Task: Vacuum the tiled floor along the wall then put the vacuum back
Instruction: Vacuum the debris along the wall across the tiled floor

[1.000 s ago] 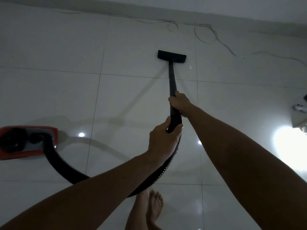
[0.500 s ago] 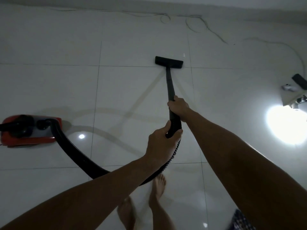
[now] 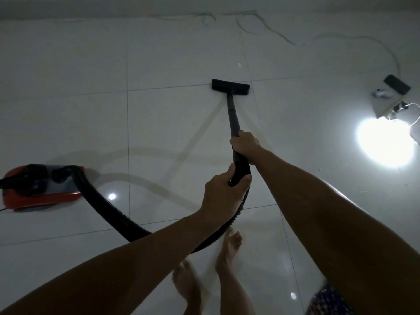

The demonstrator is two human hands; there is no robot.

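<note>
Both of the person's hands are on the long black plastic vacuum wand, which slants down and away to a flat black rectangular floor nozzle resting on the glossy white tiled floor, right on a grout line and well short of the wall. The right hand grips the wand further along, fingers curled round it; the left hand is clenched round the thick lower end where the ribbed black hose joins. That hose loops down under the left forearm and runs left to the red and black canister vacuum body sitting on the tiles. Two bare feet stand below. A thin pale cord straggles along the wall's foot. At right, a bright lamp glare lies beside a small white box.
</note>
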